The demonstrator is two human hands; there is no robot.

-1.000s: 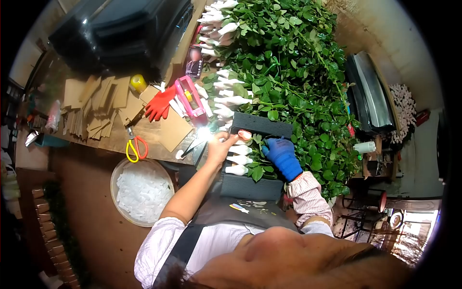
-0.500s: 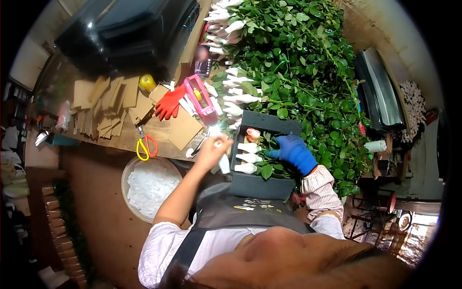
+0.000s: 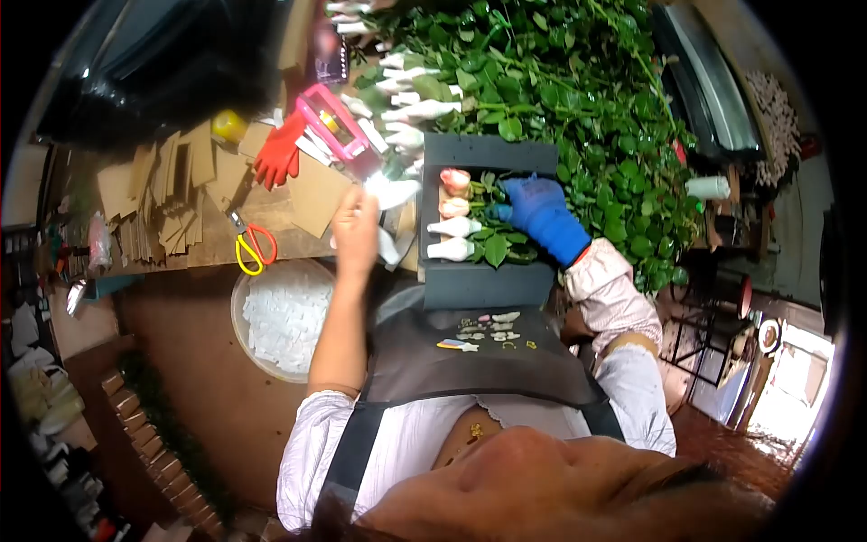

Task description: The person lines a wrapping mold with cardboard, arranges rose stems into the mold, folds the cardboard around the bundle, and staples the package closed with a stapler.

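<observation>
My bare left hand is raised at the table's front edge, fingers drawn together at a white bud sleeve. To its right stands a dark ribbed holder with roses lying across it. Two peach-pink rose heads show bare there, and two more buds wear white sleeves. My right hand, in a blue glove, closes over the rose stems just behind the heads; its fingertips are partly hidden by leaves. Behind the holder lies a big heap of leafy roses with sleeved heads pointing left.
A pink tape dispenser, a red glove, cardboard pieces and scissors with red and yellow handles lie on the table to the left. Below its edge stands a round tub of white sleeves. Black plastic fills the back left.
A second rose head is now bare where a white sleeve covered it. My left hand has drawn away leftward from the holder. My right hand stays at the stems; the view has shifted.
</observation>
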